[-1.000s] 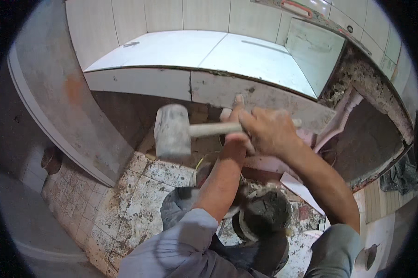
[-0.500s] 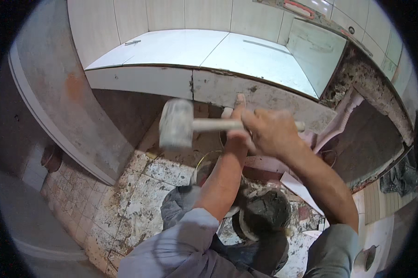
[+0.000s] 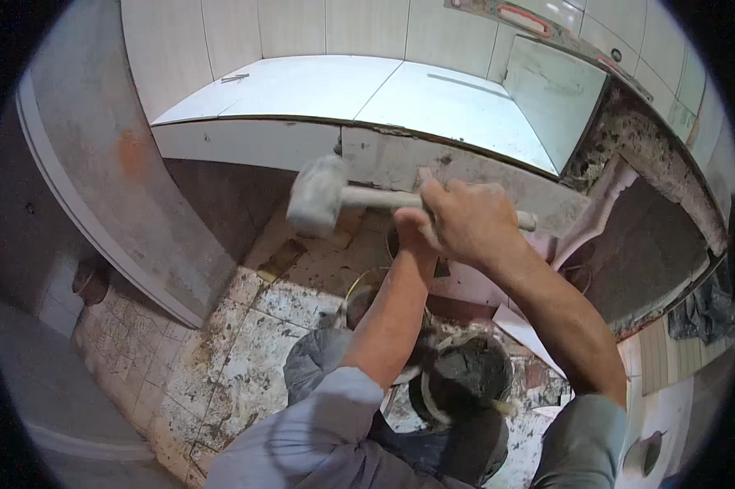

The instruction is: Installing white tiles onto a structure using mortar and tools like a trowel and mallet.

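My right hand [image 3: 475,220] is closed around the pale handle [image 3: 382,198] of a mallet. The thick grey-white mallet head [image 3: 317,196] hangs to the left, slightly blurred, before the counter's front edge. My left hand [image 3: 416,230] reaches up below and partly behind the right one. One of its fingers stretches up against the smeared tile panel [image 3: 384,155] on the counter's front; the other fingers are mostly hidden. Above the panel lies the white tiled countertop [image 3: 457,102]. A joint separates this panel from the front tile [image 3: 253,143] on its left.
A bucket of dark wet mortar [image 3: 469,371] stands between my legs, with another bucket [image 3: 363,293] by my left forearm. A long level [image 3: 539,24] lies at the upper right. Thin strips [image 3: 235,77] rest on the countertop. The tiled floor [image 3: 237,367] is dirty.
The mallet head has shifted slightly right and tilted. My left hand has drawn down a little on the panel, with less of its fingers showing.
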Tool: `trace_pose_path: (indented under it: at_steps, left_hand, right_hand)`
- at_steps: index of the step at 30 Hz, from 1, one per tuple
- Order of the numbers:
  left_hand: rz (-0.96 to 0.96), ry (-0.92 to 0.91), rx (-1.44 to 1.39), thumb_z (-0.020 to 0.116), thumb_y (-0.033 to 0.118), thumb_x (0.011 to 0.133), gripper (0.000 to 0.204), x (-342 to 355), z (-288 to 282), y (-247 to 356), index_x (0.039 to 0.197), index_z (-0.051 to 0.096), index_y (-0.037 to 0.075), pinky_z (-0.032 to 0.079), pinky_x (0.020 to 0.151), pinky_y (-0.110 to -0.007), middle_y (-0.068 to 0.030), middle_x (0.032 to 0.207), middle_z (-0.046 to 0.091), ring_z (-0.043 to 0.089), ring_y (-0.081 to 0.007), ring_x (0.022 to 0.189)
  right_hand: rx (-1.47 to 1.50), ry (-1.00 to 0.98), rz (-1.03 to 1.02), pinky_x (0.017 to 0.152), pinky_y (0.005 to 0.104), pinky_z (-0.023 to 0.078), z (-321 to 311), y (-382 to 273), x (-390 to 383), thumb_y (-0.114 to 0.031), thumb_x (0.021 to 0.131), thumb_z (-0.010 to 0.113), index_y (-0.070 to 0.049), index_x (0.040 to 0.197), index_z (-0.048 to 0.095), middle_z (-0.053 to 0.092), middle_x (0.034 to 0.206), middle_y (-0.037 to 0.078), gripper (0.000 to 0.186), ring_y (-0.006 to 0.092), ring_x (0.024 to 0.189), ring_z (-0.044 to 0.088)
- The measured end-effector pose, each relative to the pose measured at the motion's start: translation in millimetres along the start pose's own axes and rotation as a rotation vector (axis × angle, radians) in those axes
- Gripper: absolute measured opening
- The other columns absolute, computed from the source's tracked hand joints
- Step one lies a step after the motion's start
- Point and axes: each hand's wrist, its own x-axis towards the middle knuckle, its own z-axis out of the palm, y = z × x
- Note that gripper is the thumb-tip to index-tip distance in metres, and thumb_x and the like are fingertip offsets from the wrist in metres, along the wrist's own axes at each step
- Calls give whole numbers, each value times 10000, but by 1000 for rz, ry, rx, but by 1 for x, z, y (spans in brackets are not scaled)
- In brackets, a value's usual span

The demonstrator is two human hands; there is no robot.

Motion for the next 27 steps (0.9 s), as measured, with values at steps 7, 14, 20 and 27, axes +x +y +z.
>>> trace_pose_path:
  at_steps: [7, 14, 20, 27]
  left_hand:
    - [-112, 521, 117, 657, 276, 892, 303, 0, 3, 1, 966, 510, 21, 501, 591, -358, -37, 843, 488, 500, -166, 720]
    - [-47, 819, 363, 661, 433, 867, 551, -9, 21, 9, 1205, 487, 35, 536, 596, -385, -146, 879, 632, 622, -252, 737]
    - [-225, 568, 856, 651, 340, 891, 471, -2, 34, 19, 930, 441, -80, 553, 757, -493, -125, 825, 474, 518, -215, 767]
    - [-137, 730, 568, 690, 332, 862, 695, -4, 47, 14, 1239, 365, -154, 547, 812, -493, -282, 1285, 434, 546, -434, 1064]
  right_hand:
    - [-26, -37, 100, 504, 436, 486, -4, 14, -7, -498, 882, 541, -71, 848, 580, 609, 664, 136, 431, 332, 586, 626]
    - [206, 214, 103, 517, 409, 442, 9, 23, -101, -370, 854, 648, -65, 881, 554, 561, 701, 122, 321, 305, 580, 567]
    - [339, 253, 429, 540, 417, 414, 52, 18, -174, -340, 900, 601, -32, 885, 561, 525, 673, 154, 310, 357, 611, 548]
    - [493, 388, 429, 543, 409, 421, 64, 21, -194, -368, 915, 566, -19, 853, 550, 524, 670, 166, 354, 367, 596, 545]
